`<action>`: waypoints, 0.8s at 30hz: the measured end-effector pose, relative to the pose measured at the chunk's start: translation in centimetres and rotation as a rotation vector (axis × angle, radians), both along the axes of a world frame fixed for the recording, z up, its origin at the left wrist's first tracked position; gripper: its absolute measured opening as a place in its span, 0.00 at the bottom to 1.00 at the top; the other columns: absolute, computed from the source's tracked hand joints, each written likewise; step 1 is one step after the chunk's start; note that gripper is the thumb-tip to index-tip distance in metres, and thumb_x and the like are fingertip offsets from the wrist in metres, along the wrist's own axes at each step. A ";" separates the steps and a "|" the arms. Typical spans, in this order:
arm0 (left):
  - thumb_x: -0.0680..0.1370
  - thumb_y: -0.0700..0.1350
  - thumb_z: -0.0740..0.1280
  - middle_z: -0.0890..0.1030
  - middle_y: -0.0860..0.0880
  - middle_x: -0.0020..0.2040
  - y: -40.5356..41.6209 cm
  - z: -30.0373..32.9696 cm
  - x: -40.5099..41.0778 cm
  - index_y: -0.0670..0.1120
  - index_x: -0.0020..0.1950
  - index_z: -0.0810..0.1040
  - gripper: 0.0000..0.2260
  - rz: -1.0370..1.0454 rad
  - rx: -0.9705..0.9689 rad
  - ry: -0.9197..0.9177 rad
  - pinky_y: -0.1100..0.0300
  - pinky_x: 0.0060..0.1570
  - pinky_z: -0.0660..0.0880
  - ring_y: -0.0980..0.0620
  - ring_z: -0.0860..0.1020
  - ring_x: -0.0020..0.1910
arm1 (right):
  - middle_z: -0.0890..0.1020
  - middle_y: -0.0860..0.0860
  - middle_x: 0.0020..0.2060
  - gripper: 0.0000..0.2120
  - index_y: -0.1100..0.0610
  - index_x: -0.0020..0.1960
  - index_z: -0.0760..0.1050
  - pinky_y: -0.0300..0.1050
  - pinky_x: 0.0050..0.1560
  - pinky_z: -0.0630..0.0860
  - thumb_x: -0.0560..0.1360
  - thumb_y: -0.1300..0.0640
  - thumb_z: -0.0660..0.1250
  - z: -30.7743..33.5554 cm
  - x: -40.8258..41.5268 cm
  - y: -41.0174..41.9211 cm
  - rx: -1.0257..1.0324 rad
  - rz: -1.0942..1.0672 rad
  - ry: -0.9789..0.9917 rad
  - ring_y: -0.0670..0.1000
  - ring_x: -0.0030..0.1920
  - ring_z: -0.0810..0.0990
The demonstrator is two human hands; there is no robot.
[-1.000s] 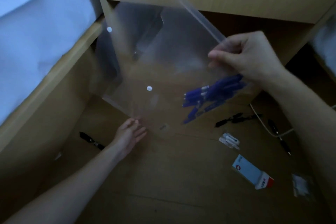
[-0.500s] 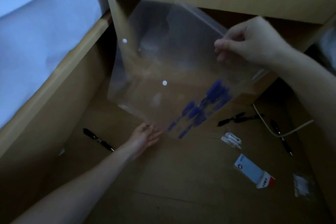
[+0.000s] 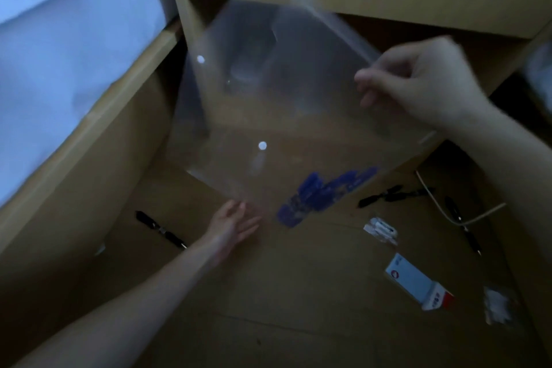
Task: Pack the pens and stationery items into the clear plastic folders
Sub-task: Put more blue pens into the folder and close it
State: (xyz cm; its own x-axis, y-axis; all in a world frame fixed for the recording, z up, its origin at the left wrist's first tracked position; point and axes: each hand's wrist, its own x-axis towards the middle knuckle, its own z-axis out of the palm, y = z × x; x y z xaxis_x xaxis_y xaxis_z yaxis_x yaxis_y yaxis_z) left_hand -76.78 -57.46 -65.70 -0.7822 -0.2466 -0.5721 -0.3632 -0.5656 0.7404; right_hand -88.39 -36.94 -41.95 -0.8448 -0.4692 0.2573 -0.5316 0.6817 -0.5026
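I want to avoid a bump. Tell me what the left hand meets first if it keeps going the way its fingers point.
Probably the folder's lower edge, just ahead of the left hand; the blue pens lie further along. Depth is unclear.

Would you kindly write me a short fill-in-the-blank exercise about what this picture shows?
1. The right hand pinches the clear ____ by its upper edge.
2. The pens inside the folder are ____ in colour.
3. The left hand, fingers straight, is at the folder's ____ edge.
4. A black pen lies to the ____ of the left hand.

Missing words: folder; blue; lower; left
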 end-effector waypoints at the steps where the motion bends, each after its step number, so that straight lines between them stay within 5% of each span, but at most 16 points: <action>1: 0.82 0.38 0.56 0.76 0.46 0.45 -0.1 0.0 -0.1 0.44 0.49 0.73 0.08 0.002 0.014 0.009 0.62 0.38 0.79 0.48 0.80 0.40 | 0.80 0.42 0.35 0.05 0.46 0.42 0.75 0.30 0.37 0.76 0.76 0.50 0.64 0.3 0.1 -0.2 -0.020 0.002 0.030 0.36 0.36 0.80; 13: 0.83 0.40 0.55 0.74 0.47 0.43 0.2 0.4 -0.4 0.46 0.48 0.72 0.08 0.057 0.000 0.072 0.59 0.41 0.80 0.49 0.80 0.41 | 0.77 0.40 0.35 0.04 0.48 0.47 0.75 0.31 0.38 0.76 0.77 0.49 0.63 0.4 -0.3 0.6 -0.012 -0.021 0.131 0.35 0.37 0.79; 17: 0.84 0.43 0.52 0.74 0.44 0.49 -0.2 0.6 -0.8 0.45 0.55 0.71 0.09 0.029 -0.020 0.028 0.54 0.48 0.77 0.46 0.78 0.46 | 0.79 0.43 0.36 0.05 0.49 0.46 0.74 0.41 0.46 0.77 0.78 0.49 0.62 -0.5 -0.5 -0.3 0.066 -0.022 0.111 0.38 0.40 0.78; 20: 0.84 0.41 0.52 0.72 0.44 0.45 -0.3 0.3 -0.7 0.47 0.61 0.67 0.09 0.074 0.106 -0.013 0.47 0.54 0.72 0.40 0.77 0.49 | 0.79 0.43 0.36 0.07 0.51 0.46 0.76 0.39 0.45 0.76 0.77 0.49 0.62 -0.4 -0.5 -1.0 -0.003 0.007 0.127 0.38 0.39 0.79; 24: 0.84 0.41 0.51 0.73 0.45 0.46 0.1 0.3 -0.3 0.47 0.63 0.66 0.09 0.072 0.106 -0.016 0.48 0.50 0.73 0.42 0.76 0.49 | 0.79 0.44 0.35 0.07 0.50 0.45 0.76 0.32 0.40 0.73 0.77 0.49 0.62 -0.4 -1.0 -1.2 0.017 0.031 0.102 0.37 0.37 0.79</action>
State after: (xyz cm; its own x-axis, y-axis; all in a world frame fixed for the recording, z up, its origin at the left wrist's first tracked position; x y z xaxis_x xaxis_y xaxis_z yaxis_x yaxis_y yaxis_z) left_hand -77.08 -57.37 -65.35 -0.7550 -0.2398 -0.6103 -0.3300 -0.6654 0.6696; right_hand -89.38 -38.10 -42.32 -0.7993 -0.5000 0.3334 -0.6009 0.6718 -0.4331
